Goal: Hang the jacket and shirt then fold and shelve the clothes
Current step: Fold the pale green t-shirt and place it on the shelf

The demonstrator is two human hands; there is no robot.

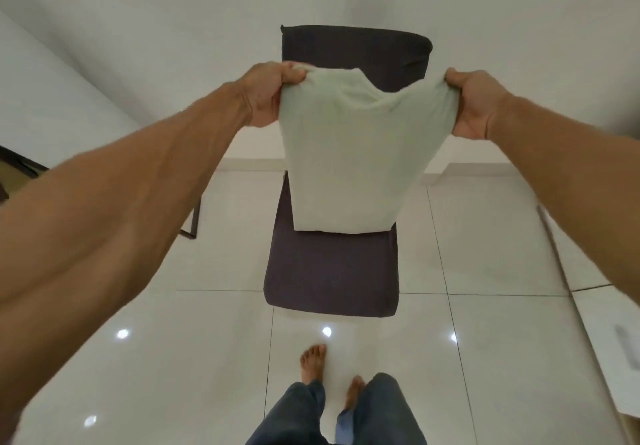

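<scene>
A pale green garment (349, 154) hangs in the air in front of me, folded in on itself so it looks narrow. My left hand (266, 98) grips its top left corner and my right hand (478, 102) grips its top right corner, both at chest height with arms stretched forward. The cloth's lower edge hangs just over the seat of a dark grey upholstered chair (332, 271), which stands directly behind and below it. The chair's backrest (356, 50) shows above the garment.
Glossy white floor tiles (173, 340) surround the chair. My bare feet and jeans (332, 406) stand just before its seat. A dark table leg and frame (192, 223) sit at the left. A white furniture panel (602, 334) runs along the right edge.
</scene>
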